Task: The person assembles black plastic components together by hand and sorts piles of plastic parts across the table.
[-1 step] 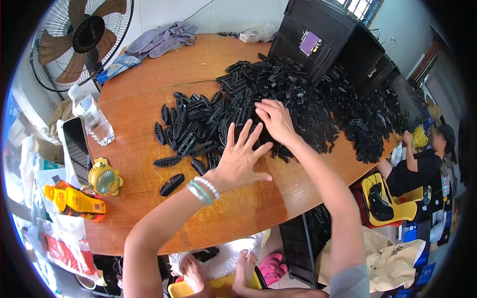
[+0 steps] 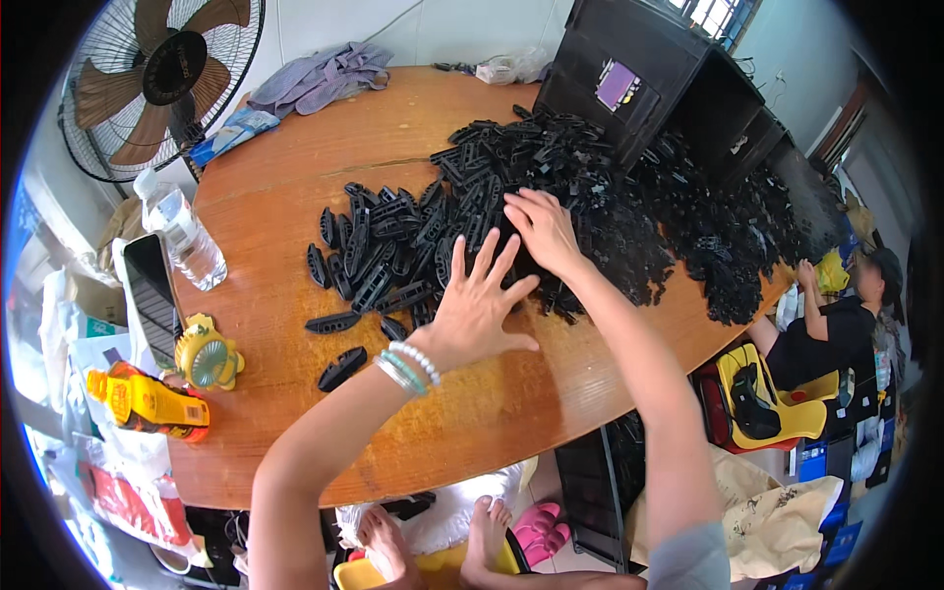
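Note:
My left hand (image 2: pixel 484 307) is held over the near edge of a heap of black plastic parts (image 2: pixel 477 187), its fingers spread and nothing in it. White and pale green bead bracelets (image 2: pixel 405 369) circle that wrist. Just to its right and farther in, my right hand (image 2: pixel 547 236) lies palm down at the heap, fingers bent and a little apart, with no part visibly gripped. The parts are long, narrow and boat-shaped at the left; smaller pieces (image 2: pixel 619 236) crowd the right. One long part (image 2: pixel 342 369) lies apart near my left wrist.
A large black crate (image 2: pixel 629 69) lies on its side at the back right, parts spilling around its mouth. Along the left stand a water bottle (image 2: pixel 192 236), a phone (image 2: pixel 149 280), a small yellow fan (image 2: pixel 208 354) and a yellow bottle (image 2: pixel 147 401). Another person (image 2: pixel 836 315) sits at right.
Both hands have shifted very slightly away from me. The heap looks the same.

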Tool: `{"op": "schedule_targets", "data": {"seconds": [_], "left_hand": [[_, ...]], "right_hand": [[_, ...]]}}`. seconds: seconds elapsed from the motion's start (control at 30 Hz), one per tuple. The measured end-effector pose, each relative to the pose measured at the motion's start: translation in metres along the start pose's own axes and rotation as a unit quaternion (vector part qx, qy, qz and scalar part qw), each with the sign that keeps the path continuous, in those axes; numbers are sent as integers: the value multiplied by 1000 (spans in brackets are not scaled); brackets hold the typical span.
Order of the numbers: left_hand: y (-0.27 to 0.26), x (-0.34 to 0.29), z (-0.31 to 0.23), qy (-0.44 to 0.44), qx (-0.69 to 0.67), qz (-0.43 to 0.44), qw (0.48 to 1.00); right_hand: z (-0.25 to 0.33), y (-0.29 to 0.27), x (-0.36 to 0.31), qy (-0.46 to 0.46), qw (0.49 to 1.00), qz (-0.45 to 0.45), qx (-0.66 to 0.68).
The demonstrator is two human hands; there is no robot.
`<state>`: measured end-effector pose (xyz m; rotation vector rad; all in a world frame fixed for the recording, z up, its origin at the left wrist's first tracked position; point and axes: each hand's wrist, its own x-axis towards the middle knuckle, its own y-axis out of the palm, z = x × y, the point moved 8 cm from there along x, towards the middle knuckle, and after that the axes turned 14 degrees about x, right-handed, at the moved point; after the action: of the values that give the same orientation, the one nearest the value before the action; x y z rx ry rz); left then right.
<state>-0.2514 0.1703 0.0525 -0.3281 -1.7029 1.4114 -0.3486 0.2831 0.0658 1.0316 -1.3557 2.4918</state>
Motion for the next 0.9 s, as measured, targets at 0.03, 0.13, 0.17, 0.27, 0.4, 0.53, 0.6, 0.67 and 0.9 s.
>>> {"op": "schedule_targets", "data": {"seconds": [0.03,0.13,0.17,0.27,0.4,0.53,0.6,0.67,0.9], "left_hand": [[8,5,13,2,34,13,999],[19,10,48,-43,63,15,997],[23,11,53,-57,67,32,996],[25,6,55,-67,66,67,993],[12,-24,45,-51,48,60,996],[-14,-65,35,-51,39,54,996],[-25,-80,27,-53,22,63,996],[-31,-95,23,-44,25,53,997],[-56,-134,26,-74,7,64,995]], "right_hand": [[-15,18,9,48,999,24,-9],[-25,50,28,93,986,71,-117],[-26,57,30,107,986,69,-106],[-20,64,25,114,988,71,-74],[10,62,3,61,995,77,-19],[60,62,-20,20,999,44,9],[75,60,-35,8,999,26,37],[89,57,-46,0,999,-7,47],[129,54,-70,32,969,100,222]]}}
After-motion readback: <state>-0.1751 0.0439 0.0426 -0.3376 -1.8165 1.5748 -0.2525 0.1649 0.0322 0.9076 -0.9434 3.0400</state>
